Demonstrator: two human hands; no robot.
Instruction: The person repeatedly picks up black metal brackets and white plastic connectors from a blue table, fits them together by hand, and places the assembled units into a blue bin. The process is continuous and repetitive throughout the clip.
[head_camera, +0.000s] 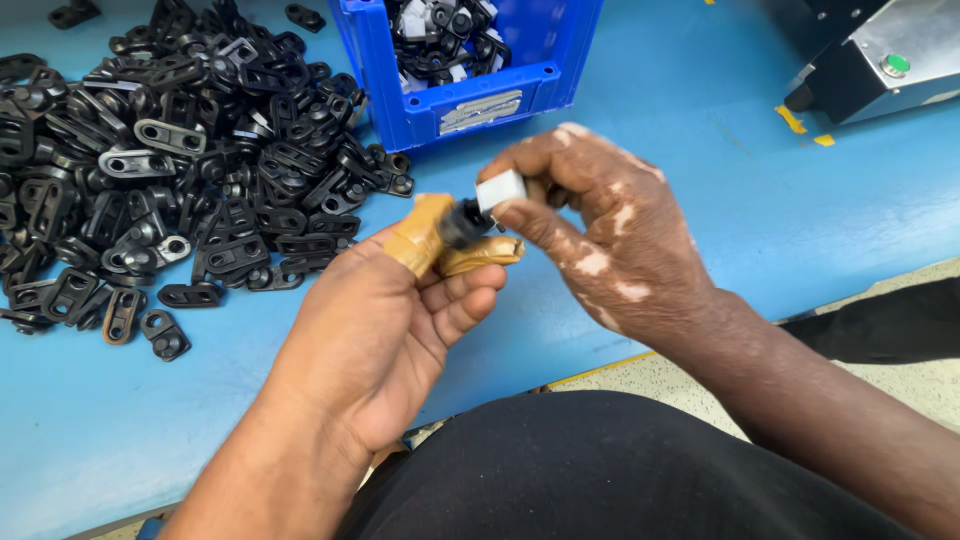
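My left hand (385, 320) has tan tape wrapped on its thumb and forefinger and pinches a small black plastic part (462, 222) between them. My right hand (610, 225) meets it from the right and holds a small white block (500, 189) against the black part. Both hands hover above the blue table (700, 150), just in front of a blue plastic bin (480, 100).
A large heap of black oval plastic brackets (170, 150) covers the table's left side. The blue bin holds black and white assembled pieces (440, 40). A metal machine with a green button (895, 65) stands at the far right. My dark-clothed lap (600, 470) fills the bottom.
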